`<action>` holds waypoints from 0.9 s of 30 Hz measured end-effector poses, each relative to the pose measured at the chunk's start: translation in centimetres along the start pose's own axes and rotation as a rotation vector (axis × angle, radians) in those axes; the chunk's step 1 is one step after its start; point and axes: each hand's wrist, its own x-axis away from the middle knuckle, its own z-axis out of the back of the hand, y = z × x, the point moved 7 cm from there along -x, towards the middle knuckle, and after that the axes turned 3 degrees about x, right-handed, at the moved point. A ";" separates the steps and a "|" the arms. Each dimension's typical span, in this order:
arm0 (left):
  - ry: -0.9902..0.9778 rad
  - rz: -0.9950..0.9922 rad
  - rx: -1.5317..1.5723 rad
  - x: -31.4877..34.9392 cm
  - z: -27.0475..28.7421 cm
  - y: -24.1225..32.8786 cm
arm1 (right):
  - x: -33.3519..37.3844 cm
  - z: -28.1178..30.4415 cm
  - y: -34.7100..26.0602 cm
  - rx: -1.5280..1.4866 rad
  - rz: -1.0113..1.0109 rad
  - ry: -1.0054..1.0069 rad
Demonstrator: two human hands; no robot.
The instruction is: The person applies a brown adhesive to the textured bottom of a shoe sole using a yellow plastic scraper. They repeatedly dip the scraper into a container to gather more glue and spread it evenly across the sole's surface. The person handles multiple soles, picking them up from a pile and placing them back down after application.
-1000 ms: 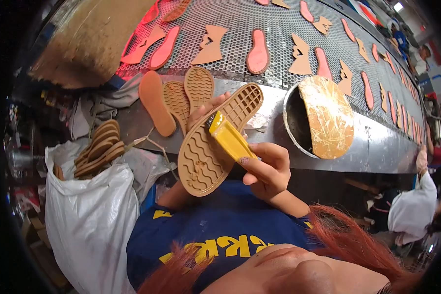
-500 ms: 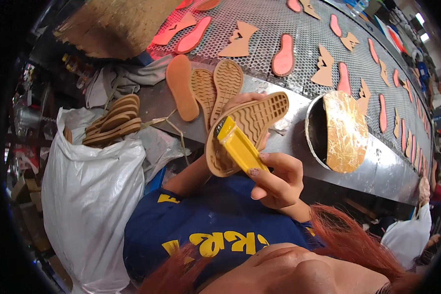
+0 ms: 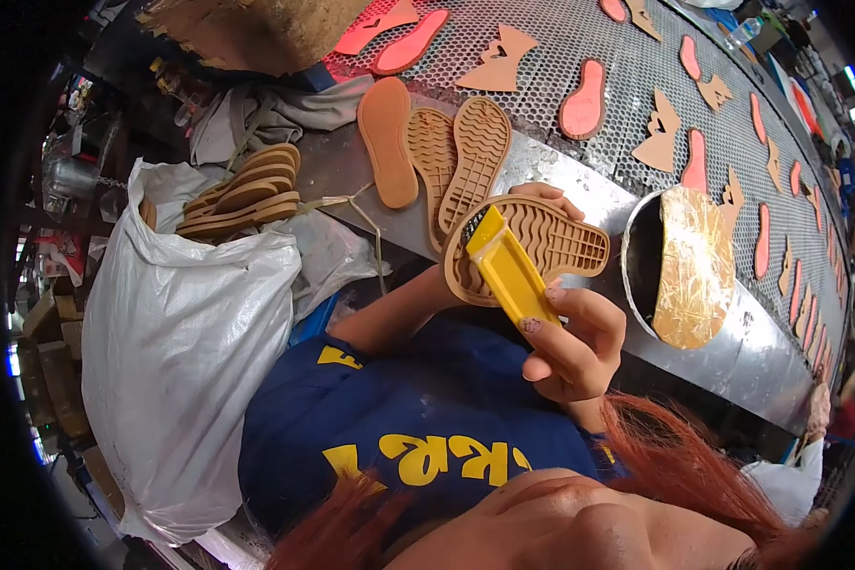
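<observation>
A tan patterned shoe sole [image 3: 565,249] is gripped by my left hand [image 3: 549,195], whose fingers curl round its far edge; the rest of that hand is hidden behind the sole. Between the thumb and fingers of my right hand [image 3: 587,344] is a flat yellow plastic tool [image 3: 520,280] with a dark end, lying across the heel part of the sole's treaded face. I cannot tell whether the tool touches the sole. Two more soles [image 3: 480,152] lie tread up on the metal table just beyond, beside a smooth brown sole [image 3: 388,142].
A round container [image 3: 644,266] with a taped golden-brown cover stands at the right on the metal edge [image 3: 731,356]. Beyond, a mesh conveyor [image 3: 617,90] carries pink insoles and tan cut pieces. At the left stands a white sack [image 3: 190,351] with several sandals [image 3: 252,195] on top.
The sole has turned so that its toe end points right rather than up and right. The yellow tool has tilted steeper with my right hand, and the whole view has shifted slightly.
</observation>
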 end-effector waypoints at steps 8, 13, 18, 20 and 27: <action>0.079 0.155 0.312 0.3 -0.4 -0.5 | -0.1 0.4 0.5 -0.142 -0.085 0.026; 0.012 0.225 0.210 0.1 -0.3 -0.4 | -0.2 0.8 0.5 -0.194 -0.101 0.025; -0.025 0.216 0.166 0.4 0.1 -0.6 | -0.3 0.9 0.2 -0.189 -0.027 -0.053; -0.029 0.216 0.167 0.5 0.3 -0.8 | -0.3 0.7 0.1 -0.201 0.008 -0.043; -0.014 0.294 0.362 0.4 -0.6 -0.4 | -0.1 1.5 0.3 -0.167 -0.014 -0.026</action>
